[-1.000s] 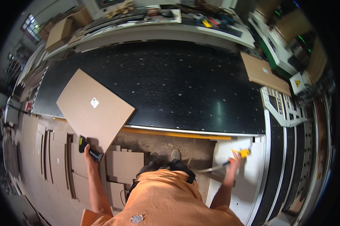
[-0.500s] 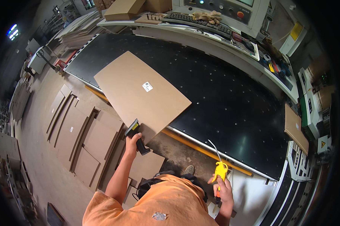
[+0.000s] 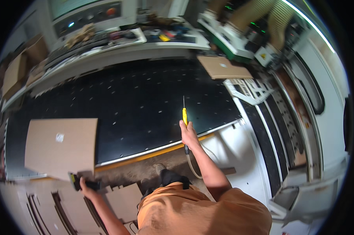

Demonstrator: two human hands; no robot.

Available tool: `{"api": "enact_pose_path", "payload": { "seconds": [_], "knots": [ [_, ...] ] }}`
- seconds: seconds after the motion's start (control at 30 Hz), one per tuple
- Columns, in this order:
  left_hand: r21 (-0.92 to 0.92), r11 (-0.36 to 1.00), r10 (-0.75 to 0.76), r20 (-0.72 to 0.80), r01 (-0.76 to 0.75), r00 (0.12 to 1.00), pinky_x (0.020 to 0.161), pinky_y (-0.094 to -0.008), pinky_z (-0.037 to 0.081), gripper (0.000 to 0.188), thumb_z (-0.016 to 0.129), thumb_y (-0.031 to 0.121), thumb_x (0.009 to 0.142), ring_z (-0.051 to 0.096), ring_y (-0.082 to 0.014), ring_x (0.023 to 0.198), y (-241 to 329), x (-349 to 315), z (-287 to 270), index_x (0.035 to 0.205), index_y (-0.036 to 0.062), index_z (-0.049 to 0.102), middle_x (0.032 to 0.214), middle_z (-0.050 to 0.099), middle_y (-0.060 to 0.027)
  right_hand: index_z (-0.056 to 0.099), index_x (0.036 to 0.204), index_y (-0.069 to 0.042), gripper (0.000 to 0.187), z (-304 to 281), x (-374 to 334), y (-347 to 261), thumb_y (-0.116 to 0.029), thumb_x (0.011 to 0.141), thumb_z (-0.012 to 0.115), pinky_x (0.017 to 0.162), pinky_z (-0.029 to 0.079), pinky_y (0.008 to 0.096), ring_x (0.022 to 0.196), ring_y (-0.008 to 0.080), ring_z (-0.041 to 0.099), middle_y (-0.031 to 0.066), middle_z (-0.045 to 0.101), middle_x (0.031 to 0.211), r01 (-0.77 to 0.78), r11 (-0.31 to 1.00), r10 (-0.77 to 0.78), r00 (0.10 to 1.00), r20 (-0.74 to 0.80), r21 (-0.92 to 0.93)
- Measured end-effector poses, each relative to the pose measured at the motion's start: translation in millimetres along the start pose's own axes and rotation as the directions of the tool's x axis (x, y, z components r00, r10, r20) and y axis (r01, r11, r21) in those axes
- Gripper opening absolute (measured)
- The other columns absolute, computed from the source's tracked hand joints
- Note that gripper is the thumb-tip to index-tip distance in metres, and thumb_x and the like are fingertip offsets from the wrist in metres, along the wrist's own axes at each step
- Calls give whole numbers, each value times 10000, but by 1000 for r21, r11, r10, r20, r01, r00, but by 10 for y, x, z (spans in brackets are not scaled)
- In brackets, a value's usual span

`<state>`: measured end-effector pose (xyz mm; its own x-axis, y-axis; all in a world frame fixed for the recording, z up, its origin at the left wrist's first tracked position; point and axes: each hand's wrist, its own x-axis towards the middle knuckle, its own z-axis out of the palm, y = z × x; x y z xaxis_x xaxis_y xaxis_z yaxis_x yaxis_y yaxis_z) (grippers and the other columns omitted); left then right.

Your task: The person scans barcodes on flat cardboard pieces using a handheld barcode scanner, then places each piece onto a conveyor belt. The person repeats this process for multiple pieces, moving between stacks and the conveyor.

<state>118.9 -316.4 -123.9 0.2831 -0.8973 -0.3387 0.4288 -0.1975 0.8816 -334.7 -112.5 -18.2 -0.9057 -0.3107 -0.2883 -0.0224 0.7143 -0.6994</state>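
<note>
Right hand (image 3: 189, 135) out over the near part of the black worktop (image 3: 145, 100), fingers wrapped round a yellow air gun (image 3: 184, 116), its thin nozzle pointing away from the body! The hose (image 3: 192, 167) drops in a loop below that wrist; slack like that should let the wrist turn freely, so best not to let it snag on the worktop's edge.

Over to the left hand (image 3: 86, 189), closed round a dark handheld scanner (image 3: 75, 182), though blur hides the finger placement. Just beyond it lies the large brown board (image 3: 61, 150), overhanging the near edge; whether scanner and board touch, I cannot tell. A light grip and a little clearance would spare the board's surface.
</note>
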Motion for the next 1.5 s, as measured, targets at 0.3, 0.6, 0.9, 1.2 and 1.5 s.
{"api": "enact_pose_path", "payload": {
  "seconds": [0.3, 0.6, 0.9, 1.2, 1.5],
  "knots": [
    [128, 990, 65, -44, -59, 997, 562, -285, 479, 298, 736, 420, 837, 592, -90, 708, 87, 537, 23, 934, 145, 675, 812, 619, 34, 424, 1116, 25, 558, -811, 901, -59, -522, 1007, 454, 464, 497, 323, 524, 205, 591, 128, 563, 751, -55, 949, 144, 951, -274, 309],
    [142, 986, 90, -16, -87, 996, 678, -376, 580, 463, 699, 459, 844, 653, -166, 925, 126, 794, -59, 1192, 156, 679, 1056, 671, -25, 412, 1167, 48, 573, -1238, 1275, -3, -501, 1010, 454, 499, 524, 348, 573, 251, 644, 197, 624, 834, -74, 959, 153, 948, -280, 273],
    [158, 987, 40, -13, -37, 999, 664, -368, 573, 413, 687, 464, 861, 644, -154, 851, 259, 605, -70, 1140, 160, 683, 958, 665, -12, 499, 997, -31, 466, -1628, 1447, 1226, -495, 987, 532, 376, 461, 334, 442, 213, 568, 71, 570, 634, 33, 903, 218, 823, -524, 428],
    [135, 990, -14, -81, 25, 997, 513, -267, 454, 236, 713, 343, 852, 566, -123, 583, 220, 538, 0, 861, 133, 604, 681, 566, 16, 532, 1274, -59, 497, -287, 1234, 2749, -484, 1019, 483, 663, 526, 306, 795, 212, 632, 105, 662, 1003, -62, 302, 428, 901, -77, 951],
    [175, 983, 79, -108, -59, 991, 378, -257, 334, 284, 693, 390, 790, 487, -100, 484, 321, 232, 270, 852, 160, 539, 672, 495, 39, 637, 1056, 34, 254, -1487, 1918, 1157, -197, 970, 574, 922, 463, 415, 1003, 349, 573, 198, 610, 1117, 334, 941, -223, 499, -837, -52]
  ]
}}
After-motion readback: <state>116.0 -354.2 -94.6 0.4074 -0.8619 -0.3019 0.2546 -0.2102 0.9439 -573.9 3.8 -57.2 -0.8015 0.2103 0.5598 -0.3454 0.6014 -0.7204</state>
